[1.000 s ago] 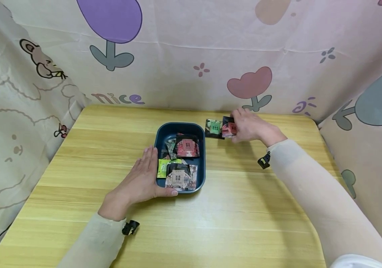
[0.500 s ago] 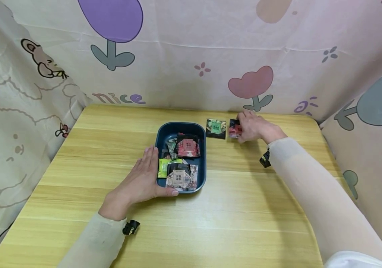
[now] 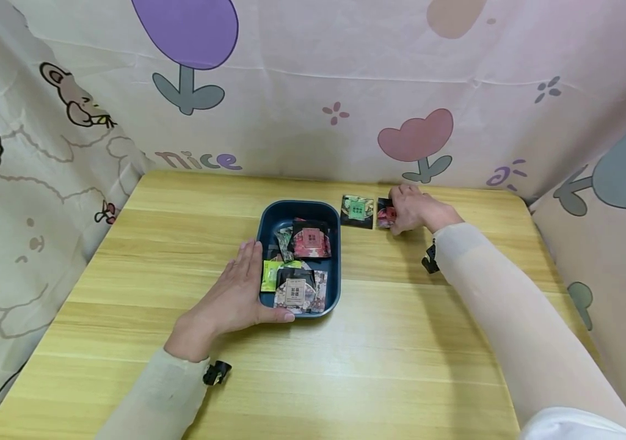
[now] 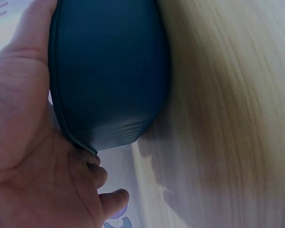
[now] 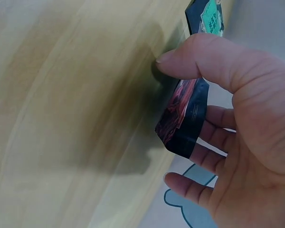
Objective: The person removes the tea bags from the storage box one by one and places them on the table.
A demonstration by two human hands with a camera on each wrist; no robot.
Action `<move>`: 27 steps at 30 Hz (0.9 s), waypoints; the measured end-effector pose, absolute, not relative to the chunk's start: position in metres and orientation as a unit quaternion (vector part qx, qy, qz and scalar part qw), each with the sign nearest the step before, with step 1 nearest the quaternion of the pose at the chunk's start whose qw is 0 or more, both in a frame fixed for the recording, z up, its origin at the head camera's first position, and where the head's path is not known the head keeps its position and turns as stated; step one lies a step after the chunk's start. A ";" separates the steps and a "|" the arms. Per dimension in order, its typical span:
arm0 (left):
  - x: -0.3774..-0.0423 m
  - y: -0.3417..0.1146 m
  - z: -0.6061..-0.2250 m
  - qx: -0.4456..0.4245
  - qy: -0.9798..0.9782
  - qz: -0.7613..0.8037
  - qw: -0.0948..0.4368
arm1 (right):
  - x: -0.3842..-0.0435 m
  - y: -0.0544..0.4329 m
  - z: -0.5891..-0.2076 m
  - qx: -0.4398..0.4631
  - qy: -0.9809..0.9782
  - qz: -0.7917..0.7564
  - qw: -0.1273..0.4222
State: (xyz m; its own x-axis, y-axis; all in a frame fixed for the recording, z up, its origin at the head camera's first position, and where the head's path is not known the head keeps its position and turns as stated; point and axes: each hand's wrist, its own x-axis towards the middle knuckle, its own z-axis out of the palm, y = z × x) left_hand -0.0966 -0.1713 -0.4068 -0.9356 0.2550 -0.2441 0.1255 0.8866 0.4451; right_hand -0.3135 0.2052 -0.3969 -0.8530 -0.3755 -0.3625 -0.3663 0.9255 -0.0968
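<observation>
My left hand (image 3: pixel 225 299) rests straight-fingered along the left side of a dark blue tray (image 3: pixel 317 211), its thumb at the near edge. Inside the tray lie several sachets: a red and black one (image 3: pixel 311 241), a lime-green one (image 3: pixel 269 276) and a black one with a pale label (image 3: pixel 294 292) among them. To the tray's right, at the back of the table, my right hand (image 3: pixel 416 211) pinches another red and black sachet (image 5: pixel 183 116) between thumb and fingers, low over the wood. A black sachet with a green label (image 3: pixel 357 211) lies flat between that hand and the tray.
The light wooden table (image 3: pixel 378 360) ends at a patterned curtain (image 3: pixel 291 122) close behind the tray and the right hand. More of that curtain hangs along the left and right sides. Each wrist wears a small black camera.
The right hand has shifted right with the red and black sachet, drawing it off the green-labelled sachet, which now shows whole. The left hand and the tray stay in place.
</observation>
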 end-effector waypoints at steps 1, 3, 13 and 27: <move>-0.097 -0.171 -0.407 0.101 0.959 0.218 0.148 | -0.314 0.205 -0.397 -0.192 0.962 -0.011 0.192; -0.097 -0.171 -0.407 0.098 0.959 0.218 0.150 | -0.314 0.204 -0.396 -0.191 0.962 -0.010 0.197; -0.097 -0.171 -0.406 0.098 0.958 0.225 0.151 | -0.316 0.200 -0.396 -0.183 0.959 -0.005 0.217; -0.097 -0.171 -0.408 0.098 0.957 0.228 0.150 | -0.317 0.200 -0.397 -0.183 0.958 -0.002 0.221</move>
State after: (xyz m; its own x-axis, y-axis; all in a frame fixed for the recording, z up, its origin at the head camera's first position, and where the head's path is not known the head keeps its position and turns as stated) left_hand -0.0967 -0.1712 -0.4079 -0.9357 0.2564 -0.2422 0.1197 0.8768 0.4658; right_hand -0.3169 0.1999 -0.3968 -0.8353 -0.3505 -0.4237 -0.3491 0.9333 -0.0839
